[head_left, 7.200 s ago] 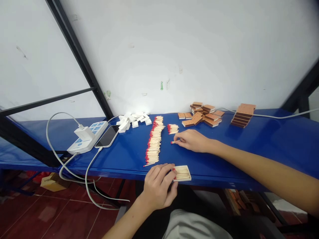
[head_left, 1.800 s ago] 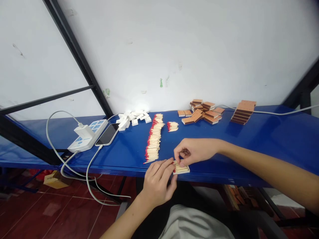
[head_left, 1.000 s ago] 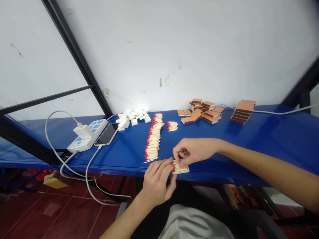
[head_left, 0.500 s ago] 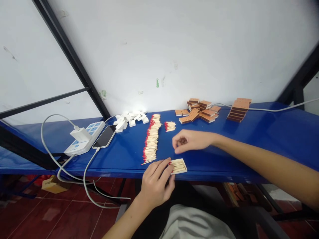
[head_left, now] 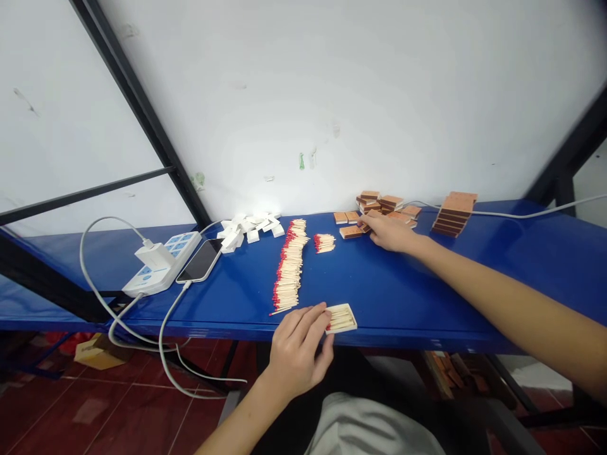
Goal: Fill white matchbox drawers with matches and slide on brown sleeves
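My left hand (head_left: 301, 347) grips a small white matchbox tray (head_left: 349, 327) by its left end, at the front edge of the blue table. Several matches (head_left: 340, 316) lie in this tray, and my fingers cover some of their red heads. Farther back, my right hand (head_left: 389, 231) reaches into a loose pile of brown matchboxes (head_left: 391, 201). Its fingertips are closed on a matchbox (head_left: 365, 228) at the pile's front left, which they partly hide. Between the hands and the wall lie a long row of loose matches (head_left: 289, 268) and a small bunch of matches (head_left: 325, 242).
White empty trays (head_left: 251, 226) are heaped at the back left. Near them lie a phone (head_left: 202, 259) on its cable and a white power strip (head_left: 161, 265). A leaning stack of brown matchbox covers (head_left: 455, 212) stands at the back right. Black posts frame the table (head_left: 265, 278).
My right hand has moved away from above the table's middle, back to the matchbox pile, and its fingers have closed on a box there. My left hand stays on the tray.
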Demonstrator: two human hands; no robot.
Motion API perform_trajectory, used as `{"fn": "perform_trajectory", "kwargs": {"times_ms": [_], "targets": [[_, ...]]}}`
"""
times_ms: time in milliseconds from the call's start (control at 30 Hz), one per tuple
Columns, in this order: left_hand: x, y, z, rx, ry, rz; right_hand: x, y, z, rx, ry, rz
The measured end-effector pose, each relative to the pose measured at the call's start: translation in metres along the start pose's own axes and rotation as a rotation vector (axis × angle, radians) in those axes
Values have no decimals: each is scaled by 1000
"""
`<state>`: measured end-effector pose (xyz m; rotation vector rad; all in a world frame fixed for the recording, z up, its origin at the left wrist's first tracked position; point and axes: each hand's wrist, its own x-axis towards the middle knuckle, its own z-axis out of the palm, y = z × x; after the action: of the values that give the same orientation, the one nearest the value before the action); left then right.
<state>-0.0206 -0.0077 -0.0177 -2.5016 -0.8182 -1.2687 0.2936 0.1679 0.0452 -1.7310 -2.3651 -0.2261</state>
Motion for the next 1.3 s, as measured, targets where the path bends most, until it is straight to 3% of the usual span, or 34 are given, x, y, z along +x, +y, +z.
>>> {"fn": "perform_trajectory", "kwargs": {"times_ms": [233, 367, 533, 733, 967, 1300], "targets": [[-2, 1, 0, 76, -52, 6, -11, -39, -31, 8, 78, 17], [-2, 1, -1, 71, -36, 2, -28, -79, -45, 319, -131, -359], [-2, 0, -1, 73, -56, 11, -45, -111, -55, 654, -310, -520], [1, 4, -2, 11, -35, -71, -49, -112, -56, 636, -390, -584], [3, 8, 0, 42, 14, -97, -51, -114, -39, 464, -316, -628], [2, 7, 0, 68, 6, -83, -53, -120, -34, 595, -319, -641]]}}
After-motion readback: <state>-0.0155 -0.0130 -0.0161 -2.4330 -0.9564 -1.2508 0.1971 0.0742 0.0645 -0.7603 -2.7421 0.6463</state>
